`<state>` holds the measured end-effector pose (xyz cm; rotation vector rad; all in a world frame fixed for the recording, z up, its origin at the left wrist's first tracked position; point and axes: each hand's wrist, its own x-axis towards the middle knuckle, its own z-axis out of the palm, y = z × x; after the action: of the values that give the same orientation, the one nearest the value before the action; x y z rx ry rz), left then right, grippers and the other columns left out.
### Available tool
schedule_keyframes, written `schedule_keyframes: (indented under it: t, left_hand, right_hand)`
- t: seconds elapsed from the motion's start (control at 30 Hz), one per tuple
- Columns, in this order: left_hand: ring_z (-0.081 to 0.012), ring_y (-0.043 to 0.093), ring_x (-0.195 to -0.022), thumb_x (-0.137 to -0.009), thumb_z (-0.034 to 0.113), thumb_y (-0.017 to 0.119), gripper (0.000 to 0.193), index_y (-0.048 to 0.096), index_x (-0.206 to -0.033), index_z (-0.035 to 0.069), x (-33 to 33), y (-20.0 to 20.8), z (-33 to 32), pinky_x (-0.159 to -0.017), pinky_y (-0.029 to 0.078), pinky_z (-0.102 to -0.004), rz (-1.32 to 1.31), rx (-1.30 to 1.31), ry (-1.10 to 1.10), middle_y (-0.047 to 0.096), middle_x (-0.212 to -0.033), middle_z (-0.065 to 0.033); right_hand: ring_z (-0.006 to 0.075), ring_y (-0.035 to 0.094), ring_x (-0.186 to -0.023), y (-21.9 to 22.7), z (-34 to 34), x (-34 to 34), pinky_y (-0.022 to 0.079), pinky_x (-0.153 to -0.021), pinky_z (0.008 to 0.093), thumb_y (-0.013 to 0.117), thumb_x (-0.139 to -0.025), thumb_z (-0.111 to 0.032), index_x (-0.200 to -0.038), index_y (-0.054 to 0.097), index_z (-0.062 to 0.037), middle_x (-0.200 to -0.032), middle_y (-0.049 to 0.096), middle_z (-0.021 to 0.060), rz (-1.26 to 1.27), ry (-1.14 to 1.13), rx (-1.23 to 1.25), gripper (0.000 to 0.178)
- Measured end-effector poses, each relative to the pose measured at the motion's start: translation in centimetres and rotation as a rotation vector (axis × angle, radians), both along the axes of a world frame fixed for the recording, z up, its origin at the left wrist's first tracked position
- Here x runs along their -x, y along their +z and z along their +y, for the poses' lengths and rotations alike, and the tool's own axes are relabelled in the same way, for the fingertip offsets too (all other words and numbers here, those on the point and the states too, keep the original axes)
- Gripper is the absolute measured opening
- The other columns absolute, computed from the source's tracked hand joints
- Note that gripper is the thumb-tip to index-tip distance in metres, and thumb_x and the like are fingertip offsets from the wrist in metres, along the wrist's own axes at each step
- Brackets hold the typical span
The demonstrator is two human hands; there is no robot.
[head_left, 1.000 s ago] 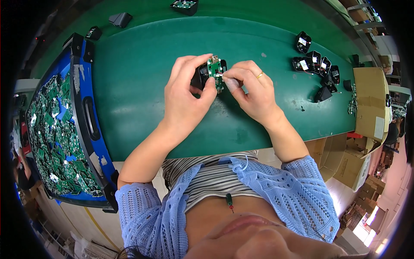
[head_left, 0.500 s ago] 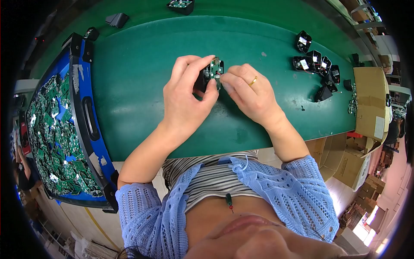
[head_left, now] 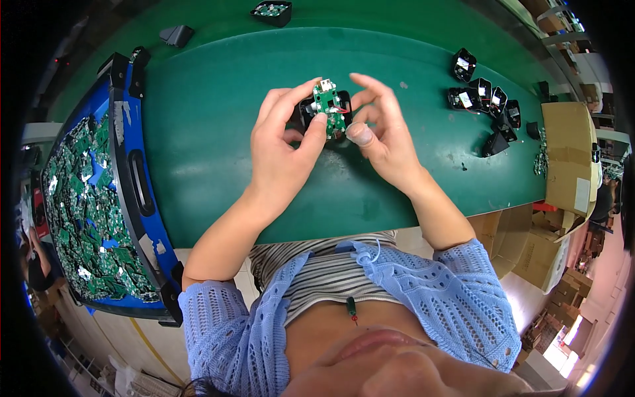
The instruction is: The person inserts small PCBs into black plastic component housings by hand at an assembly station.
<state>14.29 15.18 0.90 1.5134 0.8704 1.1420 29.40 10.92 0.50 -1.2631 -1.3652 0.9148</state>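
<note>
Over the middle of the green work table, my left hand [head_left: 284, 132] grips a black plastic housing [head_left: 307, 112] together with a green circuit board [head_left: 329, 106]. The board faces up, its thumb-side edge pinned under my left thumb. A short red wire shows near the board's right side. Close by on the right, my right hand [head_left: 383, 129] is open, its index finger raised and its thumb apart beside the housing. I cannot tell whether its fingertips touch the part.
A blue bin [head_left: 151, 198] heaped with circuit boards stands at the left. Several black housings [head_left: 496, 99] cluster at the far right, near a cardboard box [head_left: 567, 155]. More black housings [head_left: 271, 12] sit along the back ledge.
The housing and board have turned so that the board's face shows more fully. My right hand has gone from pinched fingers at the board to spread fingers beside it.
</note>
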Motion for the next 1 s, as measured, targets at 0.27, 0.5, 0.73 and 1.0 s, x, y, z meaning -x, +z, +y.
schedule_keyframes:
  t: [0.27, 0.5, 0.73, 1.0]
  left_hand:
    - [-0.0126, 0.055, -0.074, -0.075, 0.0, 0.058, 0.037, 0.055, -0.111, 0.007, -0.3, 0.2, -0.8, -0.057, 0.048, -0.022, 0.126, -0.101, 0.019, 0.05, -0.093, -0.0066]
    - [-0.0126, 0.054, -0.072, -0.075, -0.001, 0.058, 0.037, 0.056, -0.111, 0.008, -0.7, -0.4, -0.9, -0.057, 0.047, -0.0231, 0.163, -0.196, 0.04, 0.051, -0.093, -0.0073]
    - [-0.0145, 0.053, -0.089, -0.082, 0.003, 0.055, 0.036, 0.05, -0.118, 0.005, -0.4, -1.7, 0.0, -0.068, 0.048, -0.0232, -0.018, -0.082, -0.043, 0.047, -0.106, -0.0097]
    - [-0.0167, 0.051, -0.096, -0.086, 0.01, 0.051, 0.035, 0.046, -0.12, 0.002, -0.3, -1.2, 0.4, -0.082, 0.043, -0.0262, -0.014, 0.078, -0.086, 0.048, -0.11, -0.0102]
  right_hand:
    - [0.0049, 0.047, -0.057, 0.4, 0.4, 0.9, 0.037, -0.043, 0.0171, 0.054, -0.087, -0.023, -0.114, 0.039, -0.0016, -0.087, 0.049, 0.0053, 0.38, 0.043, 0.291, 0.038]
    - [0.0042, 0.046, -0.057, -0.3, 0.7, 1.2, 0.036, -0.043, 0.0164, 0.055, -0.086, -0.019, -0.105, 0.042, -0.0038, -0.086, 0.049, 0.0042, 0.441, 0.016, 0.25, 0.028]
    - [0.0082, 0.052, -0.061, -0.6, 1.6, 0.8, 0.04, -0.042, 0.0191, 0.054, -0.086, -0.016, -0.111, 0.041, -0.0039, -0.086, 0.049, 0.0046, 0.39, -0.017, 0.183, 0.031]
    - [0.0121, 0.056, -0.06, 0.0, 0.9, -0.3, 0.044, -0.045, 0.0218, 0.058, -0.082, -0.006, -0.113, 0.038, 0.0011, -0.074, 0.052, 0.0077, 0.367, -0.025, 0.269, 0.038]
